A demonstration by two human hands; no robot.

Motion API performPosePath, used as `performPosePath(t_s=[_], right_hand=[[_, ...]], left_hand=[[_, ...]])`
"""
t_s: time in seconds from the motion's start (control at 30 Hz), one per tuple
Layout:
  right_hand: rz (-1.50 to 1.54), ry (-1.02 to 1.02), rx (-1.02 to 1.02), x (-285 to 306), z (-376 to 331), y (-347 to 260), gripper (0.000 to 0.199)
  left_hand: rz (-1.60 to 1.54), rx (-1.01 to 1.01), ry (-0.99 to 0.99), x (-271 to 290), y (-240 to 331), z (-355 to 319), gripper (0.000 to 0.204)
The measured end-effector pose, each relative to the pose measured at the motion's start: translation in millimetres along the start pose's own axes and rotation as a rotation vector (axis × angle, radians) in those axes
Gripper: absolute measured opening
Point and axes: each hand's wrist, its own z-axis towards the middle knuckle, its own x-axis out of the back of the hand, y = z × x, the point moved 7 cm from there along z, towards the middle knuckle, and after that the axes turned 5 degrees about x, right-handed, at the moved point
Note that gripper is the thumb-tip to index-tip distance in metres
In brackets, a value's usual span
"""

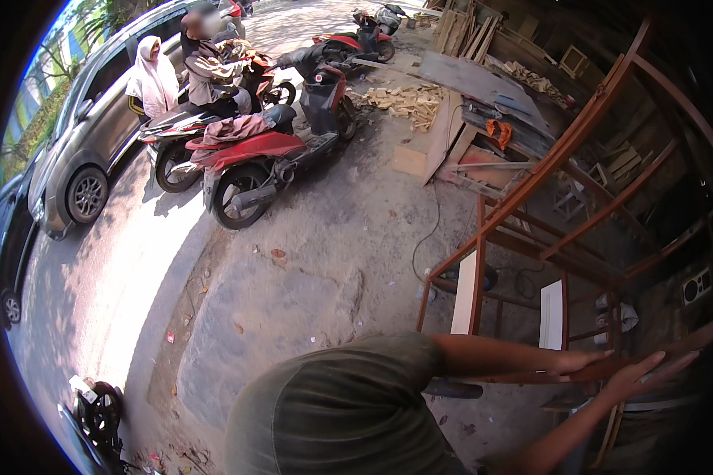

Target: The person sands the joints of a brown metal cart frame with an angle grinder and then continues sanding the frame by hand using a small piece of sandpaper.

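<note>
A reddish-brown wooden rail (693, 336) runs across the lower right, by a large wooden frame of the same colour. My left hand (582, 362) lies on the rail, its fingers stretched along the wood. Close beside it, my right hand (635, 378) touches the rail from the near side, thumb and fingers spread apart. The wooden frame (477, 293) rises beyond my hands, with tall posts, crossbars and two pale panels, one a white panel (552, 315). My left arm in a dark green sleeve (348, 396) hides part of the ground.
Parked motorbikes, one a red scooter (253, 154), stand at upper left near two people and a grey car (87, 150). Wood offcuts (412, 103) lie piled beside a low worktable (491, 83). A black cable (438, 226) trails over the concrete. A speaker box (696, 286) sits far right.
</note>
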Motion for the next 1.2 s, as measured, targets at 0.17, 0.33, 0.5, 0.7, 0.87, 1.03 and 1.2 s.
performPosePath(t_s=[0.17, 0.33, 0.5, 0.7, 0.87, 1.03, 1.2], right_hand=[[0.000, 0.009, -0.045, 2, -49, 2, 0.056], [-0.035, 0.022, -0.001, 14, 30, 21, 0.057], [0.066, -0.007, -0.057, 5, 11, 25, 0.062], [0.011, -0.036, -0.085, -3, -34, 25, 0.070], [0.100, 0.083, -0.022, 17, 74, 43, 0.071], [0.126, -0.034, -0.262, 3, -81, 47, 0.068], [0.033, -0.033, -0.165, 27, 2, 46, 0.070]], left_hand=[[-0.022, -0.116, 0.004, -14, 4, 1, 0.079], [0.041, 0.038, 0.103, 5, -23, 18, 0.085], [0.063, 0.070, 0.356, 4, 9, -14, 0.075], [0.006, 0.170, 0.020, 4, 13, -15, 0.058], [0.248, 0.163, 0.567, 15, 8, -14, 0.073], [0.251, 0.113, -0.011, -34, 8, 4, 0.086], [0.376, 0.181, 0.118, -27, 5, 1, 0.092]])
